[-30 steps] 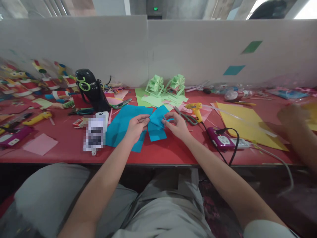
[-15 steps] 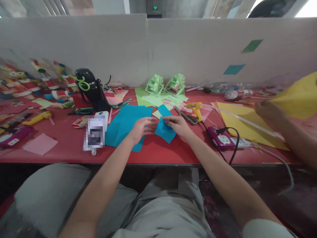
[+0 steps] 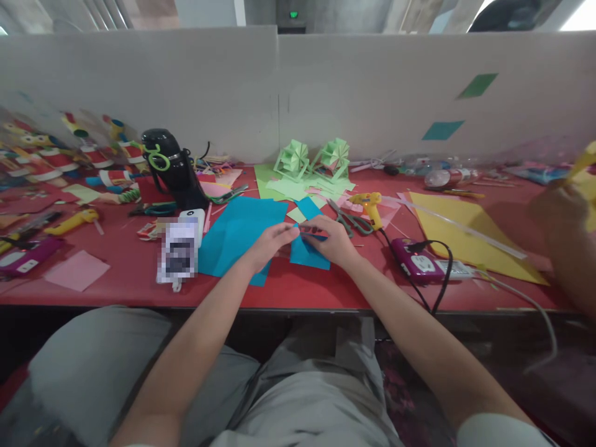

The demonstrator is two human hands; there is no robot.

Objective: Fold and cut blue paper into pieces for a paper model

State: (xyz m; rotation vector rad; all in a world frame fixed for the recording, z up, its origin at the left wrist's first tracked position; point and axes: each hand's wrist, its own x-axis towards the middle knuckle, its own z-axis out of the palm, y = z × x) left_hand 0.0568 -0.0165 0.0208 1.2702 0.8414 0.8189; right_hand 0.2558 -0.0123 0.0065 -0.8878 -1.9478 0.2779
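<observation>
My left hand [image 3: 270, 243] and my right hand [image 3: 329, 239] meet over a small blue paper piece [image 3: 308, 254] lying on the red table [image 3: 298, 285]. Both hands pinch or press its upper edge with the fingers close together. A larger blue sheet [image 3: 235, 234] lies just left, partly under my left hand. Another small blue piece [image 3: 308, 207] rests behind the hands.
Scissors [image 3: 347, 218], a yellow glue gun [image 3: 369, 206] and a purple power strip [image 3: 421, 265] with a black cord sit to the right. A black bottle [image 3: 171, 167] and a phone [image 3: 178, 249] stand left. Green paper fans [image 3: 314, 160] are behind. Another person's hand [image 3: 561, 214] holds yellow paper at far right.
The small blue piece came down from between my raised hands onto the table, and both hands now press on it. The other person's hand lifted and shifted the yellow paper.
</observation>
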